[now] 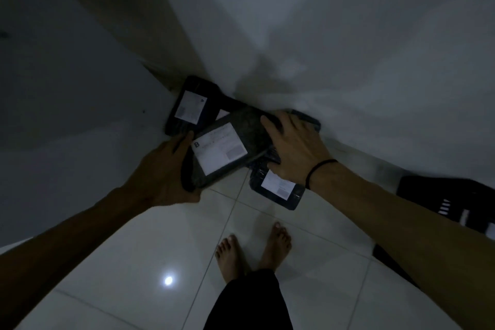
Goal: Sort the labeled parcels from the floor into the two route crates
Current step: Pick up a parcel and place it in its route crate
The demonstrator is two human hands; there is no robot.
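A dark parcel with a white label marked B (227,147) is held over the floor pile in the room corner. My left hand (167,171) grips its left end and my right hand (293,147) grips its right end. Behind it on the left, another dark parcel with a label marked A (188,104) leans in the corner. Below my right hand a third labeled parcel (278,190) lies on the tiles, its letter hidden. More dark parcels are partly covered under the held one.
A black slotted crate (452,201) stands at the right edge, partly behind my right forearm. White walls meet at the corner behind the pile. My bare feet (254,249) stand on glossy white floor tiles (139,249). The scene is dim.
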